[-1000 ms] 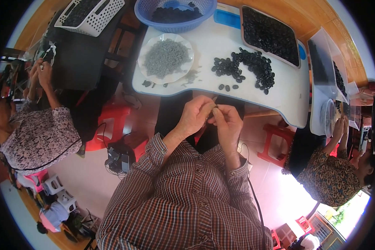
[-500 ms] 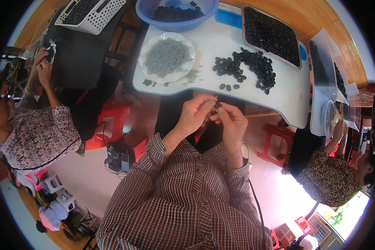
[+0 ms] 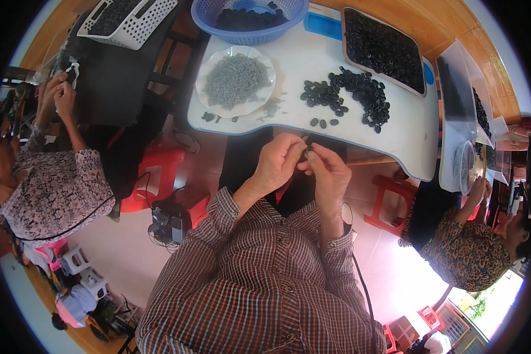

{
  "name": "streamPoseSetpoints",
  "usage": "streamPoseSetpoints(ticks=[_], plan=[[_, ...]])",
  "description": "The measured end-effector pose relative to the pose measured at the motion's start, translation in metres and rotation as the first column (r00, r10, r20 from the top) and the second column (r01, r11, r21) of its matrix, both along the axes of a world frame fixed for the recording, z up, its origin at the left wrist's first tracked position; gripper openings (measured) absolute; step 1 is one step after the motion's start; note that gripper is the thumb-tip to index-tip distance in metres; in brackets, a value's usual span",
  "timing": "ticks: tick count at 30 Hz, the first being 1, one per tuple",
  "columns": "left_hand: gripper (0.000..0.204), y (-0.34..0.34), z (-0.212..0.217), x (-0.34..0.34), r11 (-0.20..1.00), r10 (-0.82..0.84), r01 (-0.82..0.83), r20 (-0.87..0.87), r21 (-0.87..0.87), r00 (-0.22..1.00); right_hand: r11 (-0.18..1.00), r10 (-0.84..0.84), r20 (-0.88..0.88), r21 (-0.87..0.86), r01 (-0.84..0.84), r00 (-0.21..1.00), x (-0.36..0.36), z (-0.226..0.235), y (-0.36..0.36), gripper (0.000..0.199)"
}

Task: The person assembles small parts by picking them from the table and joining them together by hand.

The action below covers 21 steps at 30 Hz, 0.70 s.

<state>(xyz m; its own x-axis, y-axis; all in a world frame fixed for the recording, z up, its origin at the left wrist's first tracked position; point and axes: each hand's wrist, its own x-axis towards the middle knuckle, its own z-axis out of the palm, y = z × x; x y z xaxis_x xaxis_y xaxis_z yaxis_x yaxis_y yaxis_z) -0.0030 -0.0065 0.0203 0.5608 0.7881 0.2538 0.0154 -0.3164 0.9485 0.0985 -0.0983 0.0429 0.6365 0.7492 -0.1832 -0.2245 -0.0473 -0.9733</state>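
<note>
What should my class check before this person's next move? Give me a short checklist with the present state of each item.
1. Left hand gripping the small dark piece: ok.
2. Right hand gripping the same piece: ok, it meets the left hand there.
3. How the piece is turned: cannot tell, the hands mostly hide it.
4. Grey pieces at hand: ok, heaped on the white plate.
5. Loose black pieces gathered together: not ok, three lie apart near the table's front edge.
6. Table free of bits by the plate: not ok, small dark bits lie there.
</note>
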Motion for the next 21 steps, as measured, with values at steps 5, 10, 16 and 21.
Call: streamPoseSetpoints(ticks=[5, 10, 16, 21], plan=[[0.010, 0.001, -0.004, 0.000, 0.999, -0.017, 0.018, -0.019, 0.037, 1.000, 1.000, 0.007, 0.019, -0.004, -0.007, 1.000, 0.000, 0.001, 0.000, 0.018], [0.011, -0.001, -0.001, -0.001, 0.996, -0.059, 0.054, -0.063, -0.077, 0.996, 1.000, 0.016, 0.069, -0.028, -0.014, 0.997, -0.002, 0.004, -0.001, 0.014], [0.011, -0.003, 0.001, 0.001, 0.989, -0.077, 0.070, -0.047, -0.134, 0.996, 1.000, -0.009, 0.209, 0.015, 0.006, 0.978, -0.003, -0.004, 0.001, 0.010], [0.010, -0.004, -0.007, 0.007, 0.999, -0.036, 0.037, 0.011, -0.028, 0.999, 1.000, -0.016, 0.247, 0.012, 0.014, 0.969, -0.002, -0.007, 0.000, 0.009]])
